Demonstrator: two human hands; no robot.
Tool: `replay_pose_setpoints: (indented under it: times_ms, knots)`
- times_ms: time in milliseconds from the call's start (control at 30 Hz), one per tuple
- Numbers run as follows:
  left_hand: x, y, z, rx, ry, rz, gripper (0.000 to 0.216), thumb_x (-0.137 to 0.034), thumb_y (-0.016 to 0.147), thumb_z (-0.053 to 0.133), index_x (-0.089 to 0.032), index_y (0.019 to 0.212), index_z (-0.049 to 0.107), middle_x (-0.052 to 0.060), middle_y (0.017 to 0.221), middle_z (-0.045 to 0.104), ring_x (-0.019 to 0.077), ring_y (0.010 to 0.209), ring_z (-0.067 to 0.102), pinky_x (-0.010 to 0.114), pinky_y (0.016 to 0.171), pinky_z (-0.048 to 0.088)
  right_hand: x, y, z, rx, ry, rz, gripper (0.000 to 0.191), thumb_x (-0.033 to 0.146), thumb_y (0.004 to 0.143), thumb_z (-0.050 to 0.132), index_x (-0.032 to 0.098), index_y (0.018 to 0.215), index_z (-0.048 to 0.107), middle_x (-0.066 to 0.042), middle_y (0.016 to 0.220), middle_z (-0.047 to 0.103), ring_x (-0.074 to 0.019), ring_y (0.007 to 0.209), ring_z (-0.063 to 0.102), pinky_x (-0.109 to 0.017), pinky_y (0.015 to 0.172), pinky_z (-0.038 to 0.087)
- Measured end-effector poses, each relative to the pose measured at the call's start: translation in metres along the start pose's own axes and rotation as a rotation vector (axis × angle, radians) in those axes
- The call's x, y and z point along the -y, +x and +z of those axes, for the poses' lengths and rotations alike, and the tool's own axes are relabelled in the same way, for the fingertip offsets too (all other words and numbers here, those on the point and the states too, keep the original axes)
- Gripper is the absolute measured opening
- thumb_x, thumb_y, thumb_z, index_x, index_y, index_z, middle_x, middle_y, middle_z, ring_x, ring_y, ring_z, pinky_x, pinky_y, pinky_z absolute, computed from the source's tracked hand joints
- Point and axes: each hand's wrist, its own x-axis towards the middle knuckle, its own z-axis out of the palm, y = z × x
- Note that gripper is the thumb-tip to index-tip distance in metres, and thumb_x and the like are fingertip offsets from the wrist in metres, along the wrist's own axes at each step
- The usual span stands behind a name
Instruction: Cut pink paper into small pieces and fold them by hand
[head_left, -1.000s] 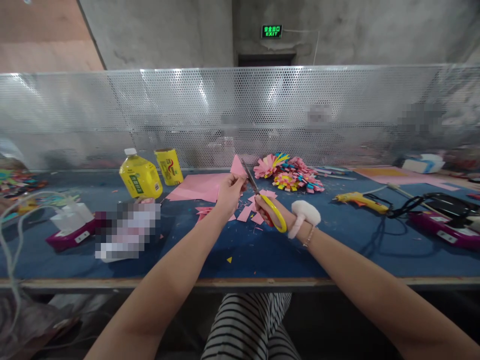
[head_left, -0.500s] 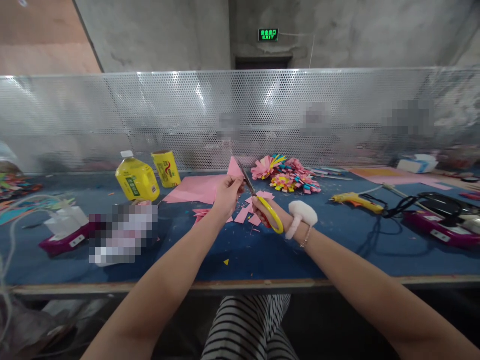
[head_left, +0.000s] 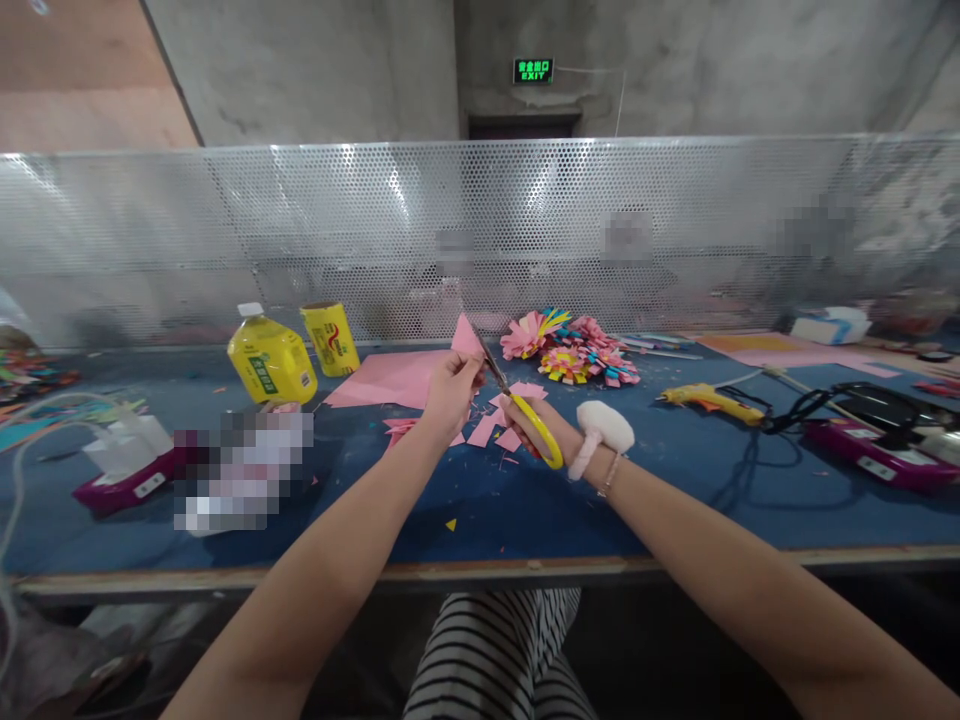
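Note:
My left hand pinches a small folded piece of pink paper and holds it up over the blue table. My right hand grips yellow-handled scissors, and their blades meet the paper's lower right edge. A white fluffy band sits on my right wrist. Pink paper offcuts lie on the table under both hands. A larger pink sheet lies flat behind my left hand.
A yellow bottle and a yellow can stand at the back left. Finished paper flowers are piled at the back centre. A yellow glue gun and cables lie on the right. A perforated metal screen closes the table's far side.
Both hands with the paper and scissors have stayed almost where they were; the view has shifted slightly. The scissor blades look a little more closed on the paper.

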Motion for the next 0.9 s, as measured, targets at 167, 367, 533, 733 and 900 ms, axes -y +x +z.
replay_pose_setpoints:
  times_ms: [167,367,533,733,900]
  knots:
    - [-0.004,-0.002,0.003,0.002,-0.039,-0.005,0.021,-0.023,0.068,0.059,-0.015,0.055,0.045,-0.004,0.052,0.048,0.0034,0.046,0.041,0.017,0.047,0.032,0.000,0.000,0.002,-0.049,-0.061,-0.026,0.048,0.062,0.075,0.031,0.017,0.061,0.042,0.004,0.044,0.037,-0.0068,0.039,0.034,-0.020,0.038,0.028]
    - [-0.006,-0.003,0.003,0.021,-0.069,-0.001,0.019,-0.020,0.069,0.058,-0.014,0.055,0.046,-0.004,0.051,0.047,0.0035,0.046,0.040,0.018,0.048,0.032,0.002,-0.001,0.001,-0.082,-0.186,-0.097,0.047,0.058,0.079,0.028,0.017,0.060,0.041,0.003,0.044,0.037,-0.0076,0.041,0.033,-0.021,0.040,0.026]
    - [-0.007,-0.002,0.003,0.010,-0.087,-0.004,0.020,-0.020,0.068,0.059,-0.015,0.055,0.045,-0.004,0.051,0.046,0.0034,0.046,0.040,0.018,0.048,0.033,0.006,-0.002,0.000,-0.110,-0.274,-0.175,0.045,0.054,0.080,0.027,0.017,0.057,0.039,0.002,0.047,0.037,-0.0078,0.045,0.034,-0.021,0.043,0.026]
    - [-0.008,-0.003,0.004,0.000,-0.085,-0.014,0.020,-0.021,0.066,0.060,-0.015,0.055,0.045,-0.004,0.053,0.049,0.0033,0.046,0.041,0.018,0.048,0.033,0.012,-0.002,0.000,-0.136,-0.286,-0.111,0.046,0.054,0.079,0.030,0.017,0.053,0.038,0.002,0.044,0.036,-0.0081,0.045,0.034,-0.022,0.044,0.025]
    - [-0.007,-0.002,0.002,-0.025,-0.060,-0.038,0.019,-0.021,0.065,0.060,-0.015,0.056,0.045,-0.003,0.054,0.050,0.0035,0.046,0.043,0.017,0.048,0.034,0.009,0.002,-0.003,-0.142,-0.333,-0.112,0.047,0.052,0.080,0.028,0.017,0.052,0.041,0.000,0.044,0.041,-0.0099,0.046,0.038,-0.022,0.045,0.028]
